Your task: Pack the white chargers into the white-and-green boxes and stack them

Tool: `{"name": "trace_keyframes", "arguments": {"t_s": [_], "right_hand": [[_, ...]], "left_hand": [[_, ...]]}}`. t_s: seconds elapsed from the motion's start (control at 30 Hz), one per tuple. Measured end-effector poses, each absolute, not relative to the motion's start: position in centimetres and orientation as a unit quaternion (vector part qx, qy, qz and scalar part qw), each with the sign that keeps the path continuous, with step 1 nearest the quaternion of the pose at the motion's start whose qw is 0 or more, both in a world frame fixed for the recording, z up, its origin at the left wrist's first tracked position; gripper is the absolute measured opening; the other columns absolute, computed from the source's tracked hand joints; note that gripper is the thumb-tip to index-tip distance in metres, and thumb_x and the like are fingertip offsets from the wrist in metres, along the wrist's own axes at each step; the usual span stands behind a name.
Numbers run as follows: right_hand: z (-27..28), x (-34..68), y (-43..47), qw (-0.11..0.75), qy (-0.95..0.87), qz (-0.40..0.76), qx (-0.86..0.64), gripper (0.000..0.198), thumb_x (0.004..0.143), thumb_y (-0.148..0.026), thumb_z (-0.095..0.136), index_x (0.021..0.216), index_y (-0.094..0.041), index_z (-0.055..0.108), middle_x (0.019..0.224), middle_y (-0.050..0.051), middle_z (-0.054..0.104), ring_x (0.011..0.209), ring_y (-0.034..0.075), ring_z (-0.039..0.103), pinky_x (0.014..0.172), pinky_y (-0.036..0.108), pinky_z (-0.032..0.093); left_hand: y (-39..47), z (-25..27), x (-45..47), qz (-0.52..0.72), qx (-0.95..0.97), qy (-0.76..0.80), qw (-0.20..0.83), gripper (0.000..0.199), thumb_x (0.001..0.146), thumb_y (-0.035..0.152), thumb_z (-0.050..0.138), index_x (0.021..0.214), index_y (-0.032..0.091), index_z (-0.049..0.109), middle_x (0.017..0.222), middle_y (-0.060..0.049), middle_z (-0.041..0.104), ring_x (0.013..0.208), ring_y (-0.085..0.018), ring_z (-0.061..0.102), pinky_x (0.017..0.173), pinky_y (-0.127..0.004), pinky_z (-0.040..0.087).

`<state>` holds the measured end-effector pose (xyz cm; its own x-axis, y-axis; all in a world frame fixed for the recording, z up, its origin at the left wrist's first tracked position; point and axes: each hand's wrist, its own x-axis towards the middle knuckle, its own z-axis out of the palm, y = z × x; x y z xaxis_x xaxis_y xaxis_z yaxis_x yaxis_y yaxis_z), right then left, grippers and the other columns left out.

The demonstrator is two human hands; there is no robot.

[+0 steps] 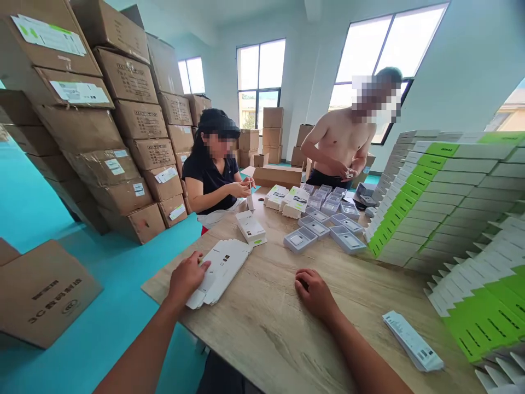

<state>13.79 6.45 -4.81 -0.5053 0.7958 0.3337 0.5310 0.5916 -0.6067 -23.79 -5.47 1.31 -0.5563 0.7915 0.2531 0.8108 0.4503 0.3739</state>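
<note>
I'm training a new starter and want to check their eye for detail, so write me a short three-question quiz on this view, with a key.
1. Multiple choice: what does the left hand touch?
A) a clear tray
B) the flat cartons
C) a brown box
2. True or false: the right hand is lifting a clear tray.
3. Fill in: the stacked boxes at the right side of the view are white and ____.

Key:
1. B
2. False; it rests on the table.
3. green
</note>
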Motion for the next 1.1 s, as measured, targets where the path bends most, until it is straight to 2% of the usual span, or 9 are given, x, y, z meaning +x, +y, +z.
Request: {"name": "trace_keyframes", "arguments": {"t_s": [0.17,0.27,0.4,0.53,0.83,0.93,1.0,1.03,1.1], "right_hand": [[-4.8,13.6,6.2,0.311,-0.841,0.211,-0.388,0.018,0.091,-0.019,0.054,0.088,-0.020,0.072,0.109,0.012,0.073,0.106,0.026,0.063,0.098,0.038,0.048],[-4.7,13.3,6.2,0.316,-0.837,0.205,-0.397,0.016,0.090,-0.015,0.055,0.086,-0.019,0.070,0.103,0.012,0.073,0.102,0.026,0.063,0.096,0.038,0.048],[-4.6,13.1,6.2,0.319,-0.832,0.202,-0.407,0.016,0.090,-0.012,0.056,0.086,-0.020,0.069,0.101,0.010,0.072,0.101,0.025,0.062,0.095,0.035,0.047],[-4.7,13.4,6.4,0.323,-0.824,0.209,-0.417,0.017,0.088,-0.009,0.059,0.086,-0.020,0.071,0.100,0.007,0.073,0.101,0.022,0.062,0.094,0.030,0.047],[-5.3,13.5,7.4,0.352,-0.794,0.286,-0.405,0.014,0.085,-0.009,0.062,0.085,-0.019,0.072,0.100,0.009,0.073,0.102,0.024,0.064,0.097,0.035,0.048],[-4.8,14.0,7.4,0.375,-0.768,0.325,-0.405,0.020,0.085,-0.009,0.061,0.099,-0.018,0.072,0.111,0.012,0.072,0.107,0.026,0.064,0.098,0.039,0.050],[-3.9,14.6,7.3,0.389,-0.750,0.345,-0.409,0.031,0.088,-0.016,0.063,0.119,-0.019,0.067,0.123,0.014,0.068,0.110,0.025,0.065,0.093,0.039,0.054],[-3.2,14.9,7.0,0.395,-0.742,0.359,-0.405,0.041,0.090,-0.022,0.065,0.131,-0.021,0.061,0.130,0.014,0.066,0.112,0.025,0.066,0.089,0.037,0.056],[-1.8,15.3,6.2,0.404,-0.723,0.424,-0.367,0.074,0.086,-0.032,0.074,0.152,-0.027,0.040,0.147,0.015,0.055,0.121,0.025,0.063,0.083,0.035,0.059]], "left_hand": [[-5.2,1.6,-23.6,-0.210,-0.482,-0.850,0.011,0.018,0.088,0.023,0.068,0.105,0.020,0.072,0.114,-0.012,0.074,0.117,-0.034,0.064,0.091,-0.041,0.053],[-1.2,2.9,-21.9,-0.233,-0.494,-0.838,0.013,0.024,0.095,0.027,0.068,0.117,0.017,0.068,0.130,-0.011,0.066,0.121,-0.029,0.061,0.101,-0.048,0.051],[8.7,4.6,-18.7,-0.266,-0.446,-0.854,-0.033,0.035,0.099,0.036,0.065,0.128,0.017,0.061,0.129,-0.010,0.064,0.109,-0.025,0.067,0.092,-0.047,0.058],[16.8,4.8,-15.0,-0.270,-0.343,-0.896,-0.081,0.038,0.098,0.036,0.066,0.131,0.018,0.060,0.132,-0.011,0.063,0.112,-0.027,0.066,0.093,-0.048,0.058],[19.0,6.2,-11.7,-0.348,-0.348,-0.856,-0.158,0.038,0.098,0.034,0.067,0.131,0.018,0.060,0.134,-0.011,0.062,0.113,-0.027,0.066,0.093,-0.049,0.058],[16.0,7.5,-10.2,-0.414,-0.418,-0.781,-0.209,0.046,0.100,0.033,0.063,0.142,0.021,0.050,0.136,-0.011,0.061,0.114,-0.026,0.066,0.093,-0.045,0.059],[12.5,7.9,-8.6,-0.453,-0.479,-0.709,-0.252,0.063,0.098,0.029,0.060,0.154,0.028,0.032,0.139,-0.010,0.061,0.118,-0.023,0.067,0.094,-0.036,0.059],[10.4,7.8,-7.7,-0.467,-0.509,-0.669,-0.276,0.073,0.095,0.029,0.062,0.157,0.032,0.023,0.139,-0.009,0.062,0.120,-0.022,0.067,0.095,-0.034,0.059],[6.3,7.4,-6.1,-0.479,-0.567,-0.578,-0.339,0.089,0.084,0.042,0.072,0.157,0.037,0.022,0.134,-0.008,0.066,0.117,-0.026,0.069,0.091,-0.037,0.061]]}}
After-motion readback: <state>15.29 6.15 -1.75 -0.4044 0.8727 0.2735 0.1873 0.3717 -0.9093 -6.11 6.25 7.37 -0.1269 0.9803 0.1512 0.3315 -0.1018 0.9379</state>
